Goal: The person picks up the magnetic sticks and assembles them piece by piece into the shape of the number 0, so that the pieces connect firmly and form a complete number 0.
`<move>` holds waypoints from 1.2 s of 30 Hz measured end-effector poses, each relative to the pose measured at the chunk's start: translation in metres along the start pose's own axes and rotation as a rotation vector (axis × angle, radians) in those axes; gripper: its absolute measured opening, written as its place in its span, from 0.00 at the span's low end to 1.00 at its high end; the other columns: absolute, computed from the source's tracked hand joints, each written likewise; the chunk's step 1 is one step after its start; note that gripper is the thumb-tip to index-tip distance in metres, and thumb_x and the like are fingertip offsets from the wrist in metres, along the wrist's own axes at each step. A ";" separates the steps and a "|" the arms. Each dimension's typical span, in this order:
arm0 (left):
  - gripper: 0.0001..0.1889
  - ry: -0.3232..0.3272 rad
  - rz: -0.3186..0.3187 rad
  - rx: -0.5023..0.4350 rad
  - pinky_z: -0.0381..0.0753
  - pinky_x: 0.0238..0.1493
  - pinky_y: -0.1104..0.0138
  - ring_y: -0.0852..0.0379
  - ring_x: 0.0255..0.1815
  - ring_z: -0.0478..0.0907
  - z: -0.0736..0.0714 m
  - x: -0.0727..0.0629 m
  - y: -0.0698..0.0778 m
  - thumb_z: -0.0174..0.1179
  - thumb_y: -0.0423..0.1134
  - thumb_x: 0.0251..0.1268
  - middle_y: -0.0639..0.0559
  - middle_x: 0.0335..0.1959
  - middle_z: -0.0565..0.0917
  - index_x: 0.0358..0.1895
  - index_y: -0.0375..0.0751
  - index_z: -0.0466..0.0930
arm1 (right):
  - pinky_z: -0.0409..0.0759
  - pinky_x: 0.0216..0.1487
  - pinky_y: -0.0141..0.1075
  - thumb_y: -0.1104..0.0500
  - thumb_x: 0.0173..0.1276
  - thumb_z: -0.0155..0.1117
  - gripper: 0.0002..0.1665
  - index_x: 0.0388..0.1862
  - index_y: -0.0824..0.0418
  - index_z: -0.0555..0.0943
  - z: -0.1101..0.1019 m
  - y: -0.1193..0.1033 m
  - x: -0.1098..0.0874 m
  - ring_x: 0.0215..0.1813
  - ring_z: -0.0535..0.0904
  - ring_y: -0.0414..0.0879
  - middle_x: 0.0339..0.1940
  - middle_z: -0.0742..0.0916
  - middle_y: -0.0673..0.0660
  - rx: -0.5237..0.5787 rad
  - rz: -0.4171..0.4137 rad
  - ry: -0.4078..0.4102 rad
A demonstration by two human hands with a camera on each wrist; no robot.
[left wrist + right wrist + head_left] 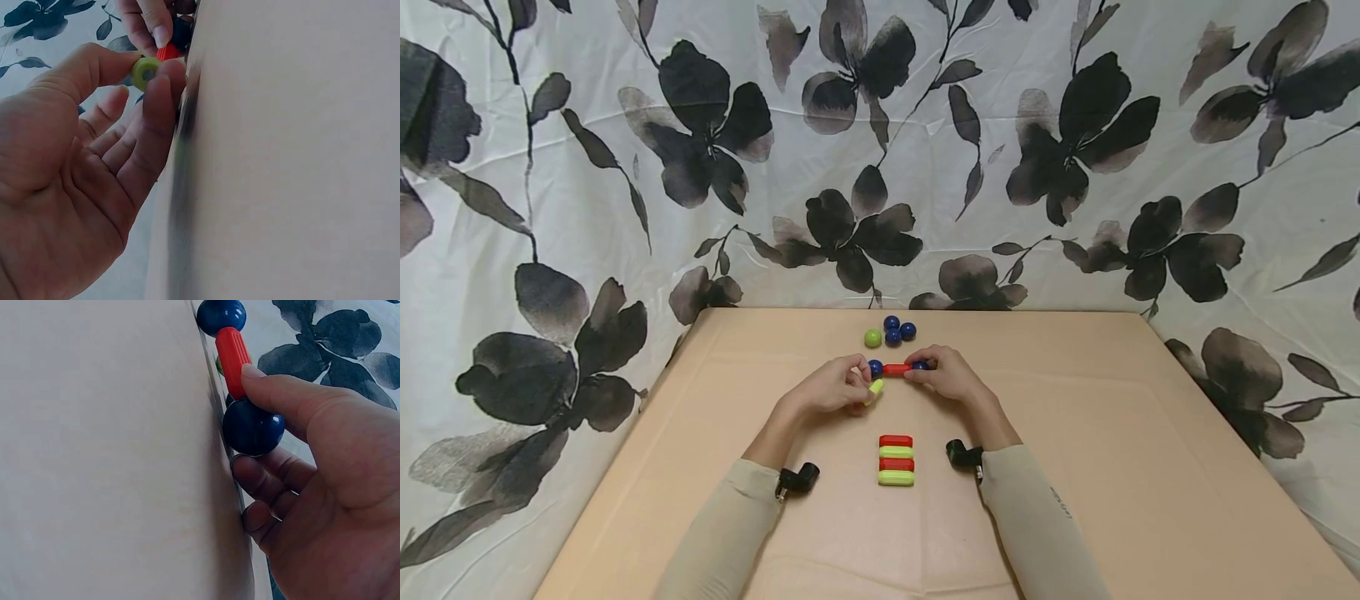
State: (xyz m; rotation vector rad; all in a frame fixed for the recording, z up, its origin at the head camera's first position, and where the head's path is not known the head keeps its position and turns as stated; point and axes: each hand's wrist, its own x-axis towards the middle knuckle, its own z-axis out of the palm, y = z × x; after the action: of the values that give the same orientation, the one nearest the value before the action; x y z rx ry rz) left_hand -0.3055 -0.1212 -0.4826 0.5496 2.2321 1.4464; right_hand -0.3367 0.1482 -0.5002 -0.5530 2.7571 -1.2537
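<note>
Long, light khaki cloth covers both forearms: the left sleeve [718, 537] toward the desk's [625, 521] left edge, the right sleeve [1041, 525] toward its right edge, bearing a short line of dark marks [1062, 502] too small to read. At the cuffs sit a stubby black left wrist camera [797, 481] and its match, the right wrist camera [964, 455]; left hand [829, 385] and right hand [949, 377] are bare
</note>
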 end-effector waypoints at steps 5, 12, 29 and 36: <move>0.11 -0.029 -0.001 -0.089 0.90 0.38 0.56 0.48 0.31 0.90 -0.004 -0.003 -0.002 0.66 0.28 0.69 0.41 0.32 0.86 0.46 0.33 0.73 | 0.71 0.49 0.41 0.52 0.69 0.75 0.14 0.51 0.52 0.90 0.001 -0.001 0.000 0.46 0.75 0.51 0.43 0.86 0.54 0.010 0.005 0.005; 0.09 -0.067 -0.010 -0.143 0.90 0.41 0.54 0.46 0.35 0.90 -0.006 -0.004 -0.003 0.63 0.28 0.72 0.36 0.36 0.87 0.49 0.31 0.74 | 0.71 0.47 0.41 0.52 0.69 0.75 0.13 0.51 0.52 0.90 0.001 -0.001 0.000 0.46 0.75 0.51 0.43 0.86 0.54 0.022 0.015 0.003; 0.07 -0.023 -0.046 -0.121 0.90 0.40 0.56 0.45 0.35 0.91 -0.006 -0.002 -0.003 0.61 0.31 0.75 0.39 0.34 0.86 0.47 0.31 0.73 | 0.72 0.50 0.42 0.52 0.70 0.74 0.14 0.52 0.53 0.89 0.001 -0.002 0.001 0.47 0.75 0.51 0.45 0.86 0.55 0.029 0.025 -0.003; 0.06 0.008 -0.046 -0.125 0.90 0.39 0.56 0.45 0.34 0.91 -0.007 -0.002 -0.001 0.59 0.29 0.76 0.38 0.34 0.84 0.46 0.32 0.73 | 0.72 0.48 0.41 0.52 0.70 0.74 0.14 0.52 0.52 0.89 0.001 -0.002 0.001 0.47 0.75 0.52 0.45 0.86 0.55 0.036 0.035 0.000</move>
State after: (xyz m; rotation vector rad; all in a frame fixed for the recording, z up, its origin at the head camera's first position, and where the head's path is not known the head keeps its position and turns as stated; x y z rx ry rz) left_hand -0.3076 -0.1279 -0.4804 0.4496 2.1284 1.5542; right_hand -0.3373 0.1458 -0.4996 -0.5003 2.7259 -1.2932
